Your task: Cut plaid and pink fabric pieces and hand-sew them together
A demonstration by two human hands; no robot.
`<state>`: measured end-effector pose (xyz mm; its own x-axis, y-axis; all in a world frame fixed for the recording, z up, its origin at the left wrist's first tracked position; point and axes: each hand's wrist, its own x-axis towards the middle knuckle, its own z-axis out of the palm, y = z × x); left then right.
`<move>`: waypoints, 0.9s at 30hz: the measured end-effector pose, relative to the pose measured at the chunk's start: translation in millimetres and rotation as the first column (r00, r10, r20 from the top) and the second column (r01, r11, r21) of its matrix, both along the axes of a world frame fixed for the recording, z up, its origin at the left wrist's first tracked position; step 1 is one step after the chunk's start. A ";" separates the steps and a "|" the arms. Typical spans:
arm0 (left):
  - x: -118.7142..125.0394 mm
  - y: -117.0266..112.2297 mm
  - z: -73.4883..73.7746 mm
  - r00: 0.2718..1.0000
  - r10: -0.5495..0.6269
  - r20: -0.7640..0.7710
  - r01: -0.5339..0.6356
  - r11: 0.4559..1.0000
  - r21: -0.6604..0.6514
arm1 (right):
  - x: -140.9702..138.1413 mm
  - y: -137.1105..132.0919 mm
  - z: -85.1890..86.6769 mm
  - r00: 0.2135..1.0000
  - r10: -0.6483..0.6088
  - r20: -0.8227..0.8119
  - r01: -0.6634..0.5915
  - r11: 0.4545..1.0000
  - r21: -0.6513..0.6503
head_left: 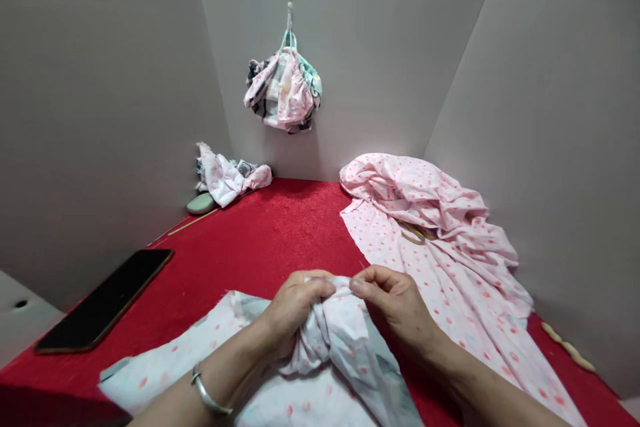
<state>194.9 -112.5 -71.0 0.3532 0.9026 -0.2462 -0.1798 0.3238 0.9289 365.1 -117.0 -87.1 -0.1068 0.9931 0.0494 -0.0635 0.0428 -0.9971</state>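
A white cotton cloth with pink-red dots and grey patches (pixel 345 333) lies bunched at the front of the table. My left hand (pixel 297 307) is closed on its gathered upper edge, thumb on top. At the same edge, just to the right, my right hand (pixel 395 297) pinches thumb and forefinger together beside the fabric. A thin needle (pixel 362 265) seems to stick up from those fingertips; it is very fine and mostly hidden. The cloth spreads left under my left forearm, which wears a silver bangle (pixel 204 390).
Pink dotted fabric (pixel 450 267) is heaped along the right, with scissors (pixel 414 235) partly under it. A phone (pixel 107 300) lies left. Cloth scraps (pixel 230 177) and a green oval object (pixel 201 203) sit back left. Gathered cloth pieces (pixel 285 90) hang on the grey partition (pixel 370 80).
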 end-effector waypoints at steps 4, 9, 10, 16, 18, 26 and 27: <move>1.6 1.2 -5.2 0.998 0.040 -0.046 -0.036 0.995 0.088 | -3.2 0.3 -5.1 0.999 0.032 -0.007 -0.032 0.999 -0.002; 0.8 3.0 -10.2 0.997 0.079 -0.002 -0.079 0.995 0.061 | 3.2 6.2 -1.1 0.996 -0.007 -0.086 0.005 1.000 -0.024; 0.4 3.3 -10.4 0.996 0.088 0.005 -0.088 0.994 0.059 | 7.0 7.3 2.3 0.996 -0.020 -0.089 0.018 1.000 -0.014; -0.7 4.7 -10.6 0.982 0.191 -0.012 -0.188 0.977 0.099 | 28.0 5.3 22.0 0.992 0.041 0.121 -0.064 0.978 0.197; -0.6 5.3 -10.8 0.981 0.191 -0.018 -0.189 0.977 0.103 | 29.1 3.4 21.3 0.965 0.054 0.256 -0.120 0.961 0.248; -1.6 4.9 -12.3 0.984 0.174 -0.037 -0.168 0.977 0.130 | 24.3 5.8 14.7 0.813 -0.095 0.574 -0.240 0.844 0.480; -1.4 4.6 -12.2 0.985 0.171 -0.033 -0.166 0.978 0.128 | 24.3 6.3 15.1 0.807 -0.098 0.583 -0.247 0.840 0.483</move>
